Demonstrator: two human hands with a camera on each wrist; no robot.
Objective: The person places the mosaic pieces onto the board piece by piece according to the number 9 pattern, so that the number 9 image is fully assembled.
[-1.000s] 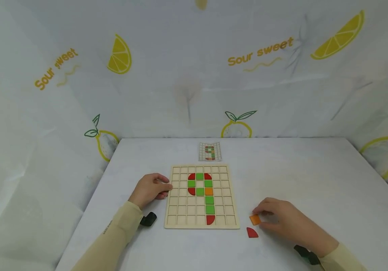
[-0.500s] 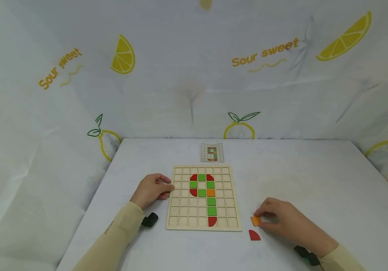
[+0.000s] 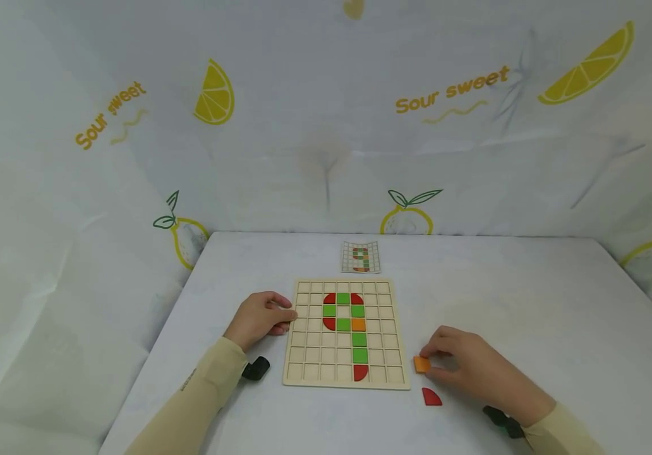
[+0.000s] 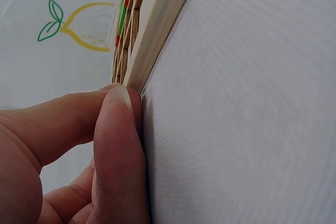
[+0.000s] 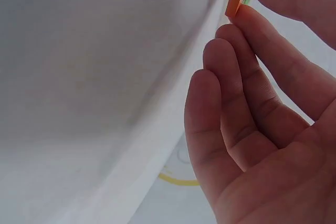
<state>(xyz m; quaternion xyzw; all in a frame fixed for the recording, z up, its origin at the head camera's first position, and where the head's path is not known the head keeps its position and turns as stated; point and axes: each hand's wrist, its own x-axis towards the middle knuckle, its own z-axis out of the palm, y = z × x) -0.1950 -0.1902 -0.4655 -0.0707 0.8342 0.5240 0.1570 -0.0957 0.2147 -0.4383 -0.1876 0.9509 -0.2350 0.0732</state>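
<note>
**Orange tile pinched beside the wooden board**

An orange square tile [image 3: 421,364] is pinched between the thumb and the fingertips of the right hand [image 3: 465,366]. The tile is held just to the right of the wooden board [image 3: 346,333], near its bottom right corner, low over the white tabletop [image 3: 531,303]. In the right wrist view the tile [image 5: 235,2] is seen edge-on at the top, with the other fingers [image 5: 231,108] loosely bent below it. The right forearm is laid across the tabletop from the lower right, in a tan sleeve [image 3: 559,436] with a dark strap at the wrist.

The left hand [image 3: 259,319] is set against the left edge of the board. Its fingers are curled, and the thumb and a fingertip are pressed on the rim, as is shown up close in the left wrist view [image 4: 118,124]. The left forearm is stretched from the lower left, also in a tan sleeve.

On the board, a shape like a nine is made of green, red and orange tiles [image 3: 348,325]. A red quarter-round tile [image 3: 431,397] is left on the tabletop, just below the right hand. A small pattern card [image 3: 361,257] is laid behind the board.
</note>
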